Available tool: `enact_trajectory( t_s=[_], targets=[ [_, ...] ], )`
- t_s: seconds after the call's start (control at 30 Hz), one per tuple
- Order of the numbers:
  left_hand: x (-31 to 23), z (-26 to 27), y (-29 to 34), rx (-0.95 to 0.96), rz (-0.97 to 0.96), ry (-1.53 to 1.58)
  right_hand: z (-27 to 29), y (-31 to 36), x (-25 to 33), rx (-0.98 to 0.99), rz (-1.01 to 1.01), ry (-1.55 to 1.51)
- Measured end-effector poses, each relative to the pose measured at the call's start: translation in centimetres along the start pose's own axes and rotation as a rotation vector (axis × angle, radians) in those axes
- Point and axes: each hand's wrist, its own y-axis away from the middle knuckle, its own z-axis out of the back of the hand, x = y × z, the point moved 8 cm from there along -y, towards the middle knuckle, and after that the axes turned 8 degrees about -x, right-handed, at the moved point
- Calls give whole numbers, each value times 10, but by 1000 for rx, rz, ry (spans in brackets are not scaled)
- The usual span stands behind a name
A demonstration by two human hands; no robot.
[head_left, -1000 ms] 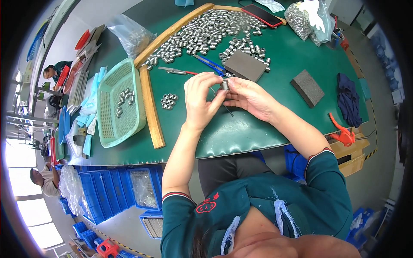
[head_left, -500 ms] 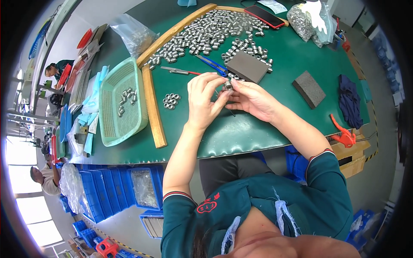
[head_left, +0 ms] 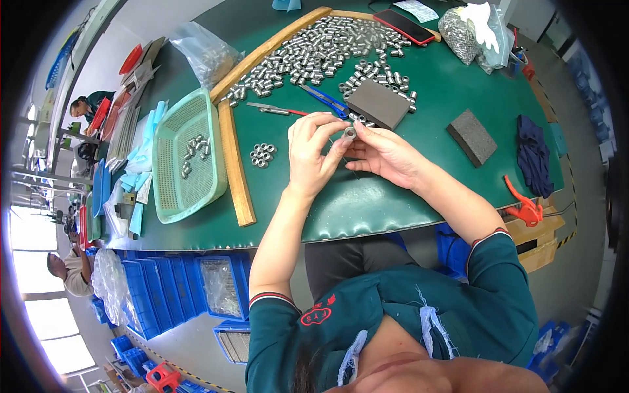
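Observation:
Over the near part of the green table, my left hand (head_left: 312, 152) and my right hand (head_left: 388, 156) meet, fingers closed. Pinched between their fingertips is a small shiny metal sleeve (head_left: 350, 133), its round open end facing up. A thin dark rod (head_left: 352, 171) sticks out below my fingers; its other end is hidden. Just beyond my hands lie a brown-grey block (head_left: 379, 103), a blue utility knife (head_left: 324, 100) and a slim knife with a red handle (head_left: 275, 109). A small cluster of metal sleeves (head_left: 263, 155) stands left of my left hand.
Wooden strips (head_left: 236, 164) border a large heap of metal sleeves (head_left: 321, 49). At left is a green basket (head_left: 159, 190) with several sleeves inside. A dark abrasive block (head_left: 472, 137), navy cloth (head_left: 534, 156) and orange-red tool (head_left: 524, 203) lie right; a phone (head_left: 403, 26) lies far back.
The metal sleeve has tilted between my fingertips, so its open end now shows more. My hands have barely shifted otherwise.

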Motion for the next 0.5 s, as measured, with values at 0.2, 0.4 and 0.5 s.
enact_trajectory(
  t_s=[0.2, 0.4, 0.5],
  targets=[
    [-4, 4, -2, -72, -40, 6, 0, 1, 9, -21, 75, 148],
    [6, 10, 1, -135, 82, 79, 14, 22, 85, -557, 977, 1502],
    [14, 9, 3, -141, 154, 126, 26, 14, 76, -686, 912, 1895]
  ],
)
